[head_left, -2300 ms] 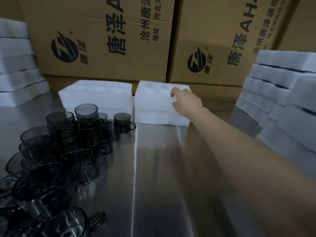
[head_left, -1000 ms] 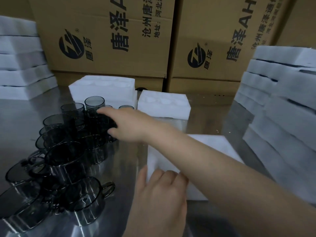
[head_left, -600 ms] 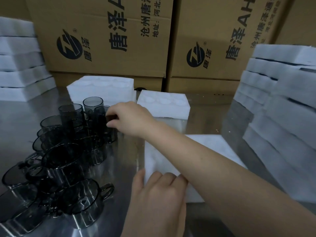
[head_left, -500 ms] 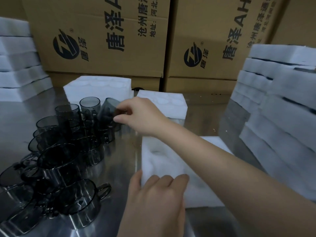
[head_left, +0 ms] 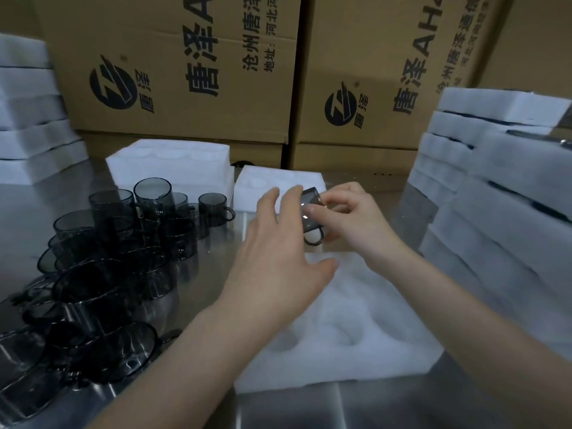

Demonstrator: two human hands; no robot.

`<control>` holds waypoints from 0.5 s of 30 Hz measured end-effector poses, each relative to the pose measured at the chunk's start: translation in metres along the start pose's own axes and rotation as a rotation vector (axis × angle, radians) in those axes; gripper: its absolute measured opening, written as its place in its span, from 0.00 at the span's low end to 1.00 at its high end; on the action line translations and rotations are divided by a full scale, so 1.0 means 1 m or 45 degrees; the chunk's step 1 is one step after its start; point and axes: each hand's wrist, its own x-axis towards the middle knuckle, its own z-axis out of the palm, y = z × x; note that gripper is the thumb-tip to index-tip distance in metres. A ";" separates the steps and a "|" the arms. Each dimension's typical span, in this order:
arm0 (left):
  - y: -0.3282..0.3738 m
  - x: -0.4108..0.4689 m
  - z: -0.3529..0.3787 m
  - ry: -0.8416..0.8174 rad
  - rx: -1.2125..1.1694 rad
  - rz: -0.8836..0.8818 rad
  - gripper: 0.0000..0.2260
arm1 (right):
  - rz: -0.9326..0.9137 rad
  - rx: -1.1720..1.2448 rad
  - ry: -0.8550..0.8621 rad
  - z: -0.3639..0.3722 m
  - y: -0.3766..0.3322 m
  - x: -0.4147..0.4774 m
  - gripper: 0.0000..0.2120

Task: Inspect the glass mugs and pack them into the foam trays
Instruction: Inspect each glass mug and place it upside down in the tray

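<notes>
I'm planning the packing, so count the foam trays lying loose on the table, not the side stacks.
3: the near tray at the front; the middle tray behind the held mug; the back-left tray beyond the mug cluster, possibly two stacked.

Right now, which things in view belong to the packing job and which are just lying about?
In the job: glass mug pinched by the right hand, left hand at it; near foam tray; waiting mugs.
Lying about: cardboard boxes; foam stacks at both sides; two far trays.
</notes>
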 end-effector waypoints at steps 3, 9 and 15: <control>-0.009 0.033 0.020 -0.117 -0.134 -0.103 0.46 | -0.055 -0.009 0.023 0.007 0.008 -0.002 0.08; -0.030 0.047 0.038 0.041 -0.362 -0.109 0.32 | -0.004 0.313 -0.218 -0.003 0.022 -0.004 0.10; -0.041 0.047 0.039 -0.055 -0.628 -0.226 0.28 | 0.046 0.348 -0.262 0.001 0.026 -0.004 0.24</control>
